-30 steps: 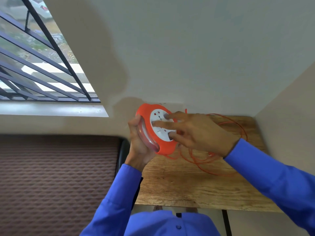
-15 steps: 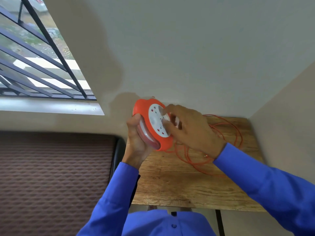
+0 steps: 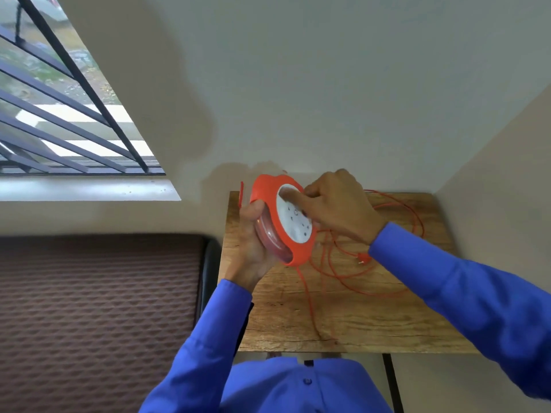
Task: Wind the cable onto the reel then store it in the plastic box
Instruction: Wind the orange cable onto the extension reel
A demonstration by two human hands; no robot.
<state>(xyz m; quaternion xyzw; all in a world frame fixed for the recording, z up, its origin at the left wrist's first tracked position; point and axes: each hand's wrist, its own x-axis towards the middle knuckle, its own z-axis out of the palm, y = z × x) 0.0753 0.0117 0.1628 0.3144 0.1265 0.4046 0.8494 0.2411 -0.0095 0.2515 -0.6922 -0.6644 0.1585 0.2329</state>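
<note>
An orange cable reel (image 3: 268, 193) with a white socket face is held upright above the left end of a small wooden table (image 3: 351, 317). My left hand (image 3: 253, 242) grips its rim from behind and below. My right hand (image 3: 337, 204) presses its fingers on the white face. The thin orange cable (image 3: 334, 272) hangs from the reel and lies in loose loops on the table, its plug (image 3: 363, 259) near my right wrist. No plastic box is in view.
The table stands in a corner between two pale walls. A brown textured surface (image 3: 98, 308) lies to the left with a dark edge beside the table. A barred window (image 3: 59, 120) is at upper left.
My right hand has turned round on the white face, from lower right to its upper part. The reel has tilted a little and the cable loops have shifted on the table.
</note>
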